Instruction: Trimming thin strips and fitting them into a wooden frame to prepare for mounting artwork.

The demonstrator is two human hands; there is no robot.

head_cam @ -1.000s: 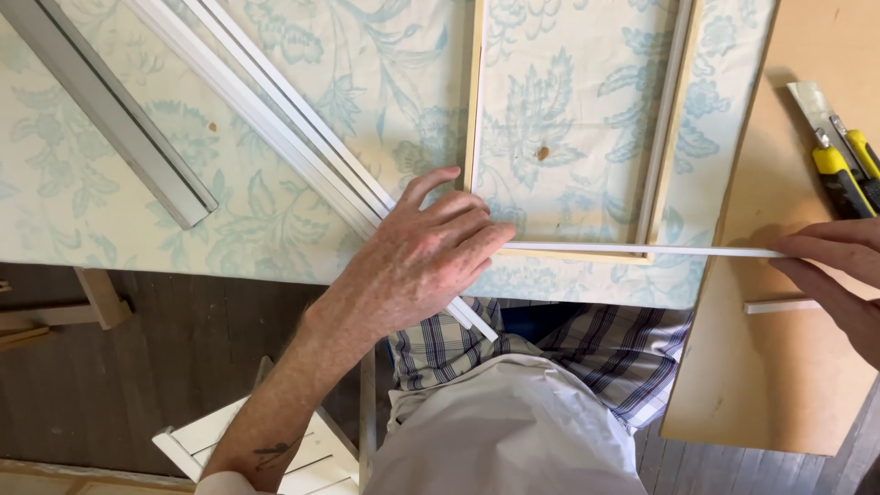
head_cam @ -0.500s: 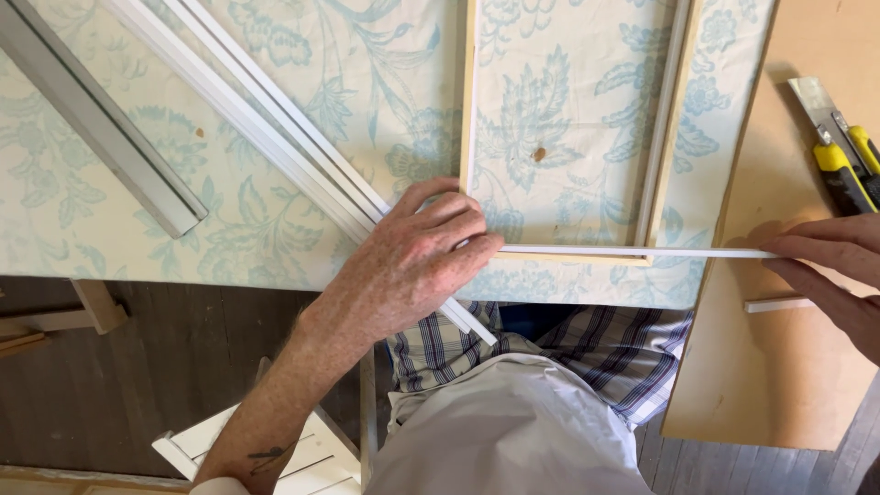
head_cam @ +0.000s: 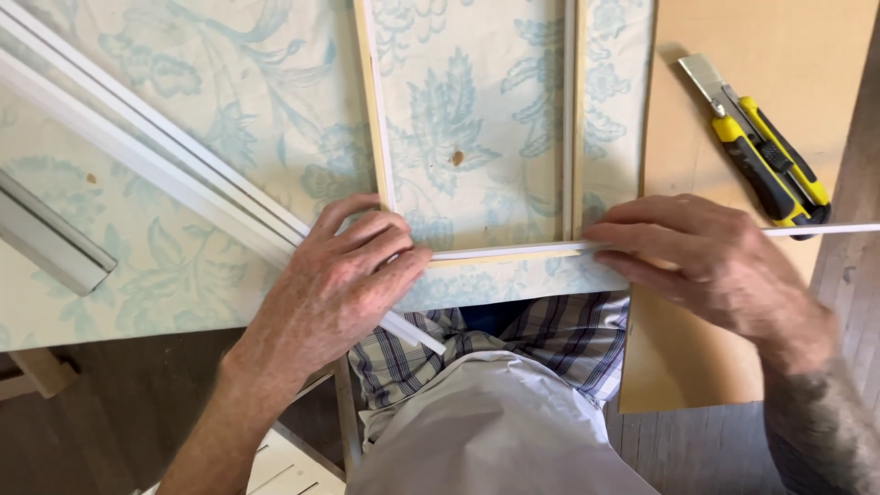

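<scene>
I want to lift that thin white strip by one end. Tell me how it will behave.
The thin white strip is long and very slender, so it will probably sag or whip if lifted by one end. It looks light for its length. Both the left hand and right hand press it against the wooden frame, suggesting it slides easily.

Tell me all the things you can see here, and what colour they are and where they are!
thin strip: one, white, along the frame's near edge, under both hands
frame: one, pale wood, on the cloth
cloth: one, pale blue with flowers, covering the table
long mouldings: a few, white, slanting at left
grey bar: one, far left
utility knife: one, yellow and black, on the board
board: one, tan, at right
left hand: pressing the strip's left end
right hand: gripping the strip at right
</scene>
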